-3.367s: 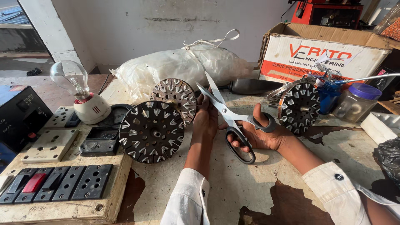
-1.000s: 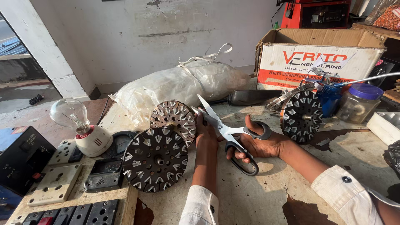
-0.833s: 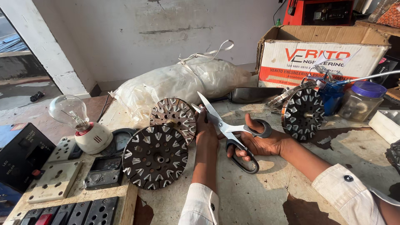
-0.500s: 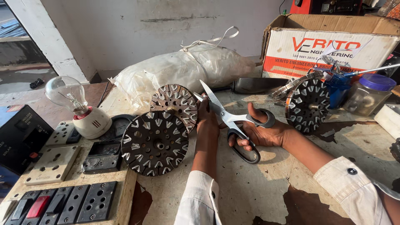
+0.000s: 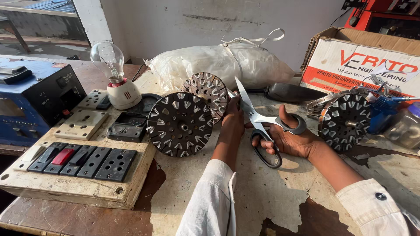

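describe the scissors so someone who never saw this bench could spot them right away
Start at the big cardboard box at the back right of the workbench, then come forward and left to the person's right hand. The scissors are in that hand, blades pointing up and away beside the left hand. They are the only long shiny bladed tool, with dark loop handles, unlike the round toothed metal discs around them.

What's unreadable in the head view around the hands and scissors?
Head view:
- Left hand fingertips: hidden behind the brown slotted metal disc.
- What the grey-handled steel scissors cut: blocked by that hand.
- Right hand grip: fingers partly hidden in the handles.
- Clear glass jar: cut by right edge.
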Tool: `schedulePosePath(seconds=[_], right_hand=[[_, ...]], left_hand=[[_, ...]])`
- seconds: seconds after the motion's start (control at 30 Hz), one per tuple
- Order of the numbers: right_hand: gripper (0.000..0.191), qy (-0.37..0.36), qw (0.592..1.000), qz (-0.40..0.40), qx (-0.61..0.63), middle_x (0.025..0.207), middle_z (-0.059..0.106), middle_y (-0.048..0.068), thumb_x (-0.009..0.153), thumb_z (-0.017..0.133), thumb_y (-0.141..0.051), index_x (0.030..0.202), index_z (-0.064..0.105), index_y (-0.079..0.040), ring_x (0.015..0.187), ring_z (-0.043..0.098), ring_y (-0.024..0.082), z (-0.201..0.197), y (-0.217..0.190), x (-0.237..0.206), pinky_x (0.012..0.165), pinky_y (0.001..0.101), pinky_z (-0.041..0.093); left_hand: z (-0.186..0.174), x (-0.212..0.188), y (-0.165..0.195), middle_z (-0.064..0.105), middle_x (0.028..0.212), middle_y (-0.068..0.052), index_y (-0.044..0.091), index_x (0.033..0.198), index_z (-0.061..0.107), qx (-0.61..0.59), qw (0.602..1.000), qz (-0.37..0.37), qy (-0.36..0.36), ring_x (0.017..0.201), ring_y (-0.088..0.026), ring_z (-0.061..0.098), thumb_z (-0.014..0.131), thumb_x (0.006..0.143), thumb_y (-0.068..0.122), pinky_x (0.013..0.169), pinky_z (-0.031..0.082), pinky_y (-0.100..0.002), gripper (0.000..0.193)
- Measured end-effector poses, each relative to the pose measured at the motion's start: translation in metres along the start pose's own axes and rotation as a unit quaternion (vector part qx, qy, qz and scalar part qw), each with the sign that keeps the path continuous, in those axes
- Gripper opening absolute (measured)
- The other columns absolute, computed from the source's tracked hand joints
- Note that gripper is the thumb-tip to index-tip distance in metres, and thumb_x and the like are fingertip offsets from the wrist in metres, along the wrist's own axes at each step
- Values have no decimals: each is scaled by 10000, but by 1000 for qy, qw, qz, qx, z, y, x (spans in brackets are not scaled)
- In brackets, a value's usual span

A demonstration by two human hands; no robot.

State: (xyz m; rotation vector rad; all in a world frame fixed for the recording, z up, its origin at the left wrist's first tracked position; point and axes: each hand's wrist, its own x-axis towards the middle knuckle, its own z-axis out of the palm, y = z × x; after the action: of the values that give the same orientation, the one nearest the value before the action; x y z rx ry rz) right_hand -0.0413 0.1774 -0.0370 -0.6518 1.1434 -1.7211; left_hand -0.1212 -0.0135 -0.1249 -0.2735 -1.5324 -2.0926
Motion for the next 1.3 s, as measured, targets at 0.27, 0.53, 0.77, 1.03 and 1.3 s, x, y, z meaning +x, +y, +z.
schedulePosePath(seconds=[0.27,0.53,0.77,1.03,1.3], right_hand=[[1065,2,1000,2,7,1123,650,275,855,531,-785,1512,372,38,834,637,192,1,3,1,697,327,560],[1099,23,1000,5,-13,1069,653,240,820,524,-806,1506,393,42,788,607,197,4,3,1,666,334,537],[1104,18,999,-7,-28,1042,645,236,830,551,-778,1525,373,60,779,581,191,12,1,-1,684,350,534],[1127,11,999,13,-29,1057,656,198,822,553,-777,1569,347,41,785,581,168,19,4,-4,706,335,515],[1056,38,999,14,-34,1067,673,247,826,566,-762,1520,371,10,774,627,201,22,6,-8,738,337,530]], left_hand=[[-7,-5,0,422,1565,-169,25,1466,453,172,972,155,-19,1452,-309,435,514,948,-110,1194,361,-385,538],[-3,-4,7,502,1489,-121,84,1446,502,31,996,78,16,1408,-261,442,524,986,54,1155,341,-388,462],[13,17,23,628,1247,-5,197,1344,613,-315,913,-240,98,1161,-166,539,612,969,264,972,400,-331,381],[-7,-10,11,540,1407,-72,98,1456,527,6,990,141,19,1250,-160,519,467,1033,93,1024,428,-296,427],[-6,-19,9,558,1348,-15,96,1414,568,128,982,142,-4,1174,-127,551,505,933,52,965,461,-242,487]])
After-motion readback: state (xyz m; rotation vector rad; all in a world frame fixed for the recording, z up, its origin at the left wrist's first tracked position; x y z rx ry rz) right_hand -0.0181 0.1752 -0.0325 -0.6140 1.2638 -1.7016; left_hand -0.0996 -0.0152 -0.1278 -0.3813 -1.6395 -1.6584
